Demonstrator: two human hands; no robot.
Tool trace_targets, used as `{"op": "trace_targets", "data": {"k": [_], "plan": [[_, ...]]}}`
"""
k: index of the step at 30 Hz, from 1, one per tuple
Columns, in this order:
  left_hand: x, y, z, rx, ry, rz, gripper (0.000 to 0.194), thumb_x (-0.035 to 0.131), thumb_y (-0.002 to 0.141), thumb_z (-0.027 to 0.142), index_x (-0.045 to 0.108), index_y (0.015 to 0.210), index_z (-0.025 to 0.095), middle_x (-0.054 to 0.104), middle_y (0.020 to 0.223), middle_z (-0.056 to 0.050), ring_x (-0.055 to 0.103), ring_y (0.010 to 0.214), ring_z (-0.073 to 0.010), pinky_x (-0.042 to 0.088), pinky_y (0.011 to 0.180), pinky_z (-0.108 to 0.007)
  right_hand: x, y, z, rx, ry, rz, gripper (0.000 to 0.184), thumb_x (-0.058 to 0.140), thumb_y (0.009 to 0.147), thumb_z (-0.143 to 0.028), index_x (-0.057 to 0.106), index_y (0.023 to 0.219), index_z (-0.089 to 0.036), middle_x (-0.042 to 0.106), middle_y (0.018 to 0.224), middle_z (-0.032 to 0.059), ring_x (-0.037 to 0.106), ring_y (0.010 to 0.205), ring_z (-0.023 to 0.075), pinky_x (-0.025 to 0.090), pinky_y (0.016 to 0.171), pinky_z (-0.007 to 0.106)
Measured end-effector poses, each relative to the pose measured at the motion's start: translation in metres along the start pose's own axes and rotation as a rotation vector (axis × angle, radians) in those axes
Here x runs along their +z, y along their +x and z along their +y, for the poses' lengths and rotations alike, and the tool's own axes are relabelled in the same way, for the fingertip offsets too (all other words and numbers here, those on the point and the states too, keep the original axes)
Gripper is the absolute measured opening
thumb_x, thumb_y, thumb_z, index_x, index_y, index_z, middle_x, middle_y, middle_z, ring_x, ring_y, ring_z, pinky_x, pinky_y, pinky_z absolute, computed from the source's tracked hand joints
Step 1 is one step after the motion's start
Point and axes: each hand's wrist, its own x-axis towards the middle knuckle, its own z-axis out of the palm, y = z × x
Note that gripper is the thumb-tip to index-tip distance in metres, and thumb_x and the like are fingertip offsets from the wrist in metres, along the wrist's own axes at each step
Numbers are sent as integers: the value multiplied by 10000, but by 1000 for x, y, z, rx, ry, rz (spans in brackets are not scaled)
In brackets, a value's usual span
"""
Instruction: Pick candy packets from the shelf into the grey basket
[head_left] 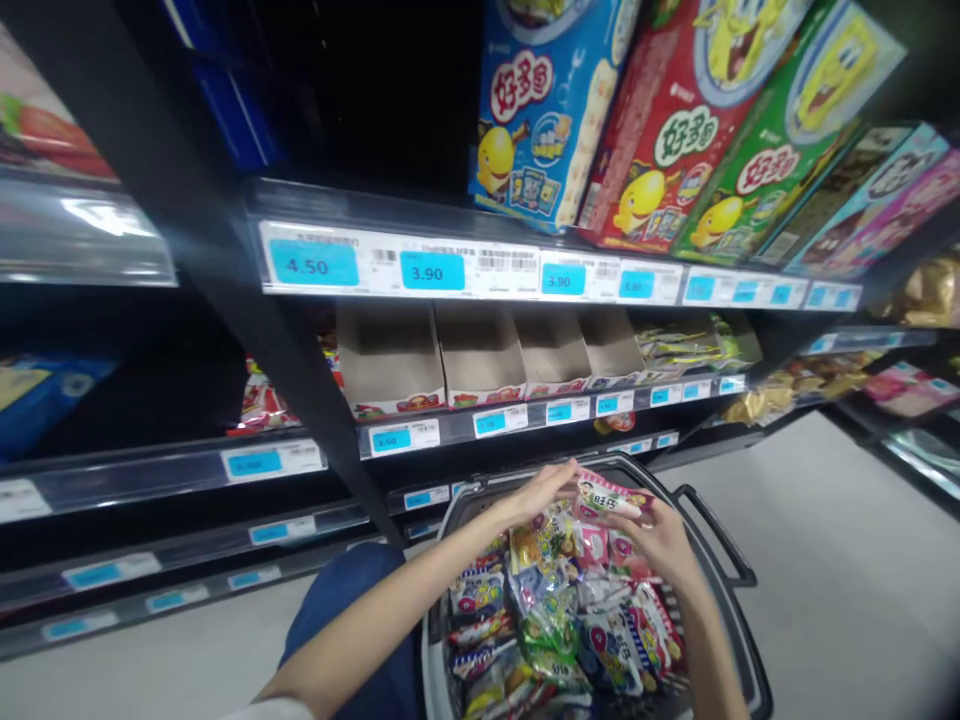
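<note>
A pink and white snack packet [611,502] is held level over the far part of a grey shopping basket [739,660]. My right hand [664,545] grips its right end, with the thumb along the near side. At the packet's left end is my left hand [546,490], its fingers closed on that end and partly hidden. Beneath both hands, the basket holds many small snack bags [551,625] in green, blue, red and yellow wrappers. The basket's black handle [720,535] sticks out on the right.
Behind the basket rise store shelves with price strips [427,272]. Open cardboard display boxes [397,360] line the middle shelf; the right one holds green packets [679,345]. Colourful biscuit boxes [540,120] stand above. A dark upright post [247,250] divides the shelves. Grey floor [832,560] lies right.
</note>
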Motion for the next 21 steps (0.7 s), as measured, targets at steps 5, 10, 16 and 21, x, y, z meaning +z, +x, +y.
{"op": "trace_targets", "data": {"k": [5,10,16,21], "plan": [[1,-2,17,72,-186,88,665,533,907,744,690,1100,127,737,1154,-172,699,1040,-234,547,884,-351,-37,16,-60,-352,-97,325,337,903,654,-361,751,898,-184,750,952,72,715,877,223,594,797,313],[7,-15,33,453,461,165,345,492,1033,380,714,957,127,769,942,-103,704,903,-169,549,866,-306,-32,50,-134,-561,103,492,371,929,629,-287,729,925,-185,733,873,29,687,789,169,580,768,282],[-7,-21,59,1437,1457,410,275,573,896,108,700,1129,180,758,1203,-56,650,1161,-189,494,1081,-352,18,114,-183,-610,240,347,391,935,578,-270,726,887,-152,734,875,46,699,806,178,597,808,295],[-6,-20,85,1254,1706,754,451,551,901,164,636,1344,174,651,1425,-88,551,1365,-238,347,1242,-418,42,151,-190,-478,253,270,465,941,507,-314,706,866,-135,747,905,86,725,827,213,617,842,348]]}}
